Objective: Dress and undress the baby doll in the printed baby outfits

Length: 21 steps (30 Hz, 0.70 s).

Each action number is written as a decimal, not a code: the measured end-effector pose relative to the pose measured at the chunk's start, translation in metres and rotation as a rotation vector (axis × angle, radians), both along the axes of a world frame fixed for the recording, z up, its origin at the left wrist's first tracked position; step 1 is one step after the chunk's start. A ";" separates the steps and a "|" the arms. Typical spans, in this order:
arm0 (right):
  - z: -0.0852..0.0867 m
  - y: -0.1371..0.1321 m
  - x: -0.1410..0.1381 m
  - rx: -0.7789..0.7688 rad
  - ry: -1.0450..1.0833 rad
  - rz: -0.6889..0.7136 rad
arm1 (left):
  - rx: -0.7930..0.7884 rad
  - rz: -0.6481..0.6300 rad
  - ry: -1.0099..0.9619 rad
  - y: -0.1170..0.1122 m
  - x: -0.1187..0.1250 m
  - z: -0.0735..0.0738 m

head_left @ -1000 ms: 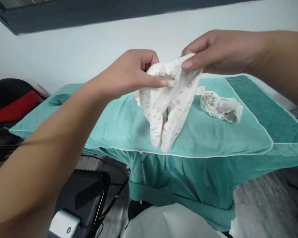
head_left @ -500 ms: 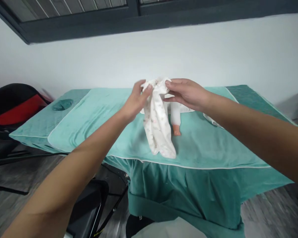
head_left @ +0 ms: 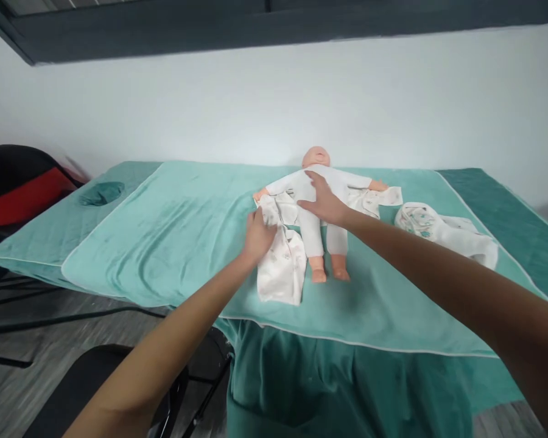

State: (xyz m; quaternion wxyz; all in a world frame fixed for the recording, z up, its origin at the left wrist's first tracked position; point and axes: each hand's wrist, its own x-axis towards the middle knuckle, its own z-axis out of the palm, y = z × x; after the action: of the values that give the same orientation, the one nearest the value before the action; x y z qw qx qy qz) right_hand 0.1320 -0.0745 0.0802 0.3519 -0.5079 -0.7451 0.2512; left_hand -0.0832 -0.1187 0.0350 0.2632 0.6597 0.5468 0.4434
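Note:
A baby doll (head_left: pixel 317 159) in a white body lies on its back on the green-covered bed, arms spread out. Under its arms is a printed white baby top (head_left: pixel 368 202), partly hidden by the body. Beside the doll's legs, white baby pants (head_left: pixel 281 277) with a faint print lie loosely bunched. My left hand (head_left: pixel 259 236) has its fingers closed on the upper left edge of the pants. Over the doll's belly, my right hand (head_left: pixel 323 202) is open with thumb and fingers apart, holding nothing; whether it touches the doll I cannot tell.
Another bundle of white patterned baby clothing (head_left: pixel 445 231) lies to the right on the green cover (head_left: pixel 187 243). A face hole (head_left: pixel 101 193) is at the bed's left end. Black chairs (head_left: pixel 95 389) stand at the near left, and a white wall is behind.
The baby pants, held up by both hands before, are now down on the bed left of the doll's legs. My right hand has let go of them. The doll has come into full view.

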 end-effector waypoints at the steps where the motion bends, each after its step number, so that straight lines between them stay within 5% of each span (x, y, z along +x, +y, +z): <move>1: -0.006 0.014 0.006 0.053 -0.075 -0.070 | 0.006 0.012 0.003 0.003 0.005 0.000; 3: -0.012 0.044 0.022 0.138 -0.192 -0.194 | -0.118 -0.044 -0.080 0.006 0.019 0.004; 5: -0.013 0.076 0.041 0.121 -0.232 -0.318 | -0.413 -0.152 -0.244 0.010 0.037 0.010; 8: -0.009 0.119 0.066 -0.131 -0.287 -0.488 | -0.633 -0.281 -0.484 0.029 0.061 0.012; 13: -0.005 0.165 0.087 -0.358 -0.372 -0.459 | -0.845 -0.301 -0.691 0.073 0.077 0.010; 17: 0.001 0.184 0.081 -0.385 -0.217 -0.319 | -0.799 -0.351 -0.750 0.101 0.059 0.027; 21: 0.015 0.206 0.044 -0.368 -0.126 -0.244 | -0.751 -0.371 -0.721 0.129 0.004 0.050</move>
State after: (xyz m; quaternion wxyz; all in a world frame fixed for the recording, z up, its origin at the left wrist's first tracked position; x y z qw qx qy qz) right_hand 0.1760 0.1313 0.0950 0.2339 -0.6647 -0.6400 0.3063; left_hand -0.0795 0.0104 0.0849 0.7247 0.4119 0.4173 0.3619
